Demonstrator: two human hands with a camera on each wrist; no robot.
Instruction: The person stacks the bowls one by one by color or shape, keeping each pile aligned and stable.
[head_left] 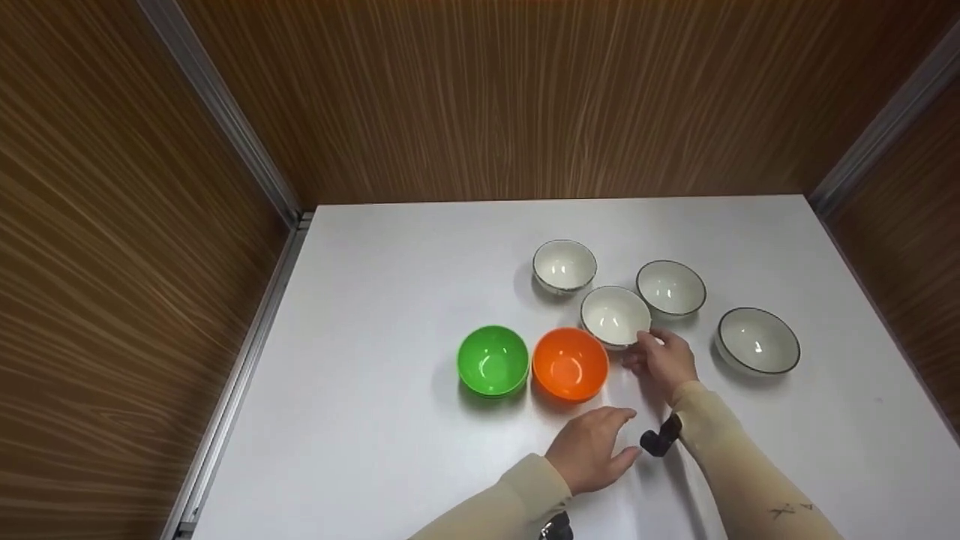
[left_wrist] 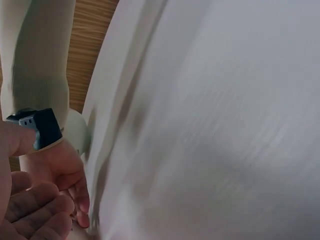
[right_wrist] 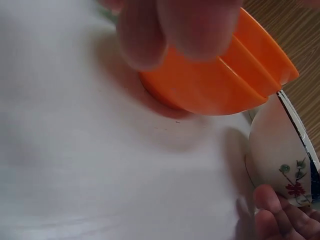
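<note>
My right hand is at the near right side of a white bowl with a dark rim, thumb at the rim and fingers lower on the outside. Close up in the right wrist view, the fingers lie against this bowl's flower-painted wall. Left of it, the orange bowls stand nested, their two rims showing in the right wrist view. My left hand hovers in front of the orange bowls, thumb and fingers spread apart, holding nothing. Stacked green bowls stand beside the orange ones.
Behind the gripped bowl stand another white bowl and, at its right, a white bowl close to its rim. A larger white bowl stands farther right on the white table. Wood-grain panels enclose the table's back and sides.
</note>
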